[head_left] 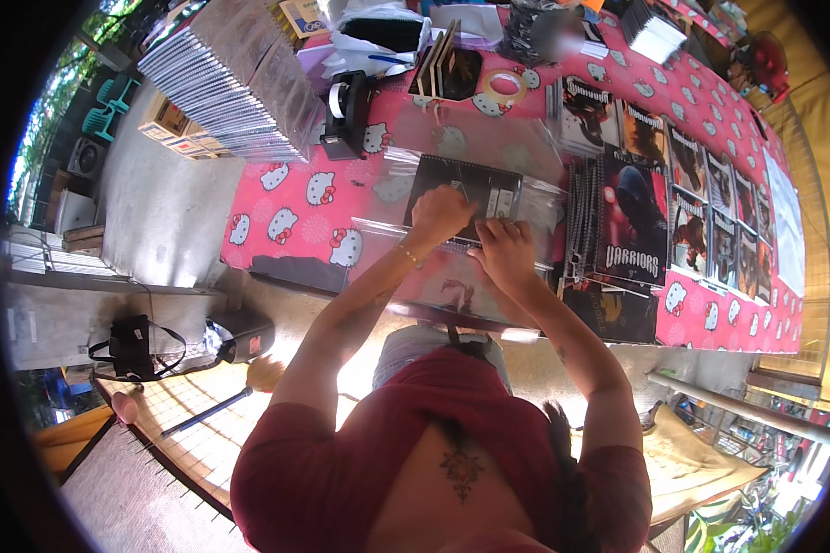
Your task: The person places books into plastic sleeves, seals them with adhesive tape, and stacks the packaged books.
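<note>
A black spiral notebook [442, 173] with a pale panel at its right lies on clear plastic sheeting [516, 145] on the table in front of me. My left hand [443, 212] rests over the notebook's middle, its fingers curled in; what they hold, if anything, is hidden. Close beside it, my right hand [505, 247] is at the notebook's lower edge, fingers bent and thumb below, gripping the edge of the plastic. More clear film spreads toward the table's near edge.
A tall stack of spiral notebooks [235, 88] and a black tape dispenser [345, 115] stand at the left. A tape roll [505, 88] lies beyond the notebook. Dark-covered notebooks [634, 226] fill the right side of the pink patterned tablecloth [286, 226].
</note>
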### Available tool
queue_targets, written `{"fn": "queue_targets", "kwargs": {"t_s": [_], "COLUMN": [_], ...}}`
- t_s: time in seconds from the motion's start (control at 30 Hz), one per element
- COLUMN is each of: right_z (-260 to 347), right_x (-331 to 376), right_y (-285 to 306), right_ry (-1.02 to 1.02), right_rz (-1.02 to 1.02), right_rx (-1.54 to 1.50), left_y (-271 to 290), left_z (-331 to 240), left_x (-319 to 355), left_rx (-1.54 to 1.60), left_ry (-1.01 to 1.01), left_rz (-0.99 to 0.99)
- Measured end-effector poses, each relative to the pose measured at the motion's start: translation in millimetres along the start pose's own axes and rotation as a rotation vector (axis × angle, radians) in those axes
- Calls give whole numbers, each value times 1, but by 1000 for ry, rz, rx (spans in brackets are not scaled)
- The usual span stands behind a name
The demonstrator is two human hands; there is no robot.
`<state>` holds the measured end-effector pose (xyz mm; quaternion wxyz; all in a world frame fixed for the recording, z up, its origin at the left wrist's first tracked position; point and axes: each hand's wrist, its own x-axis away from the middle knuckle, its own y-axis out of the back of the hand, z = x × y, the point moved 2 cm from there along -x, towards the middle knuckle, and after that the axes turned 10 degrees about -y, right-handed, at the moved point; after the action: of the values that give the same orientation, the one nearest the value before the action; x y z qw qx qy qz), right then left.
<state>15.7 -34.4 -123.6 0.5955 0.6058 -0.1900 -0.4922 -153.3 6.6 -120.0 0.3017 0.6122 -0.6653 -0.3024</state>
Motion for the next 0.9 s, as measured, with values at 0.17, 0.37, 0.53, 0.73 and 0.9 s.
{"fn": "queue_targets", "kwargs": {"t_s": [0.17, 0.37, 0.53, 0.73, 0.9], "right_z": [-6, -10, -41, -118, -65], "right_x": [1, -10, -69, -156, -149], "right_y": [-1, 1, -40, -21, 74], "right_ry": [-40, -97, -244, -351, -721], "right_rz": [9, 12, -93, 584, 846], "right_rx": [-43, -74, -152, -189, -1061], "left_y": [11, 9, -4, 15, 79], "left_z": [-4, 1, -4, -2, 105], "left_x": [3, 23, 66, 67, 36], "left_rx": [-326, -408, -435, -310, 563], "left_ry": [-31, -88, -534, -899, -413], "left_rz": [207, 178, -164, -429, -388]}}
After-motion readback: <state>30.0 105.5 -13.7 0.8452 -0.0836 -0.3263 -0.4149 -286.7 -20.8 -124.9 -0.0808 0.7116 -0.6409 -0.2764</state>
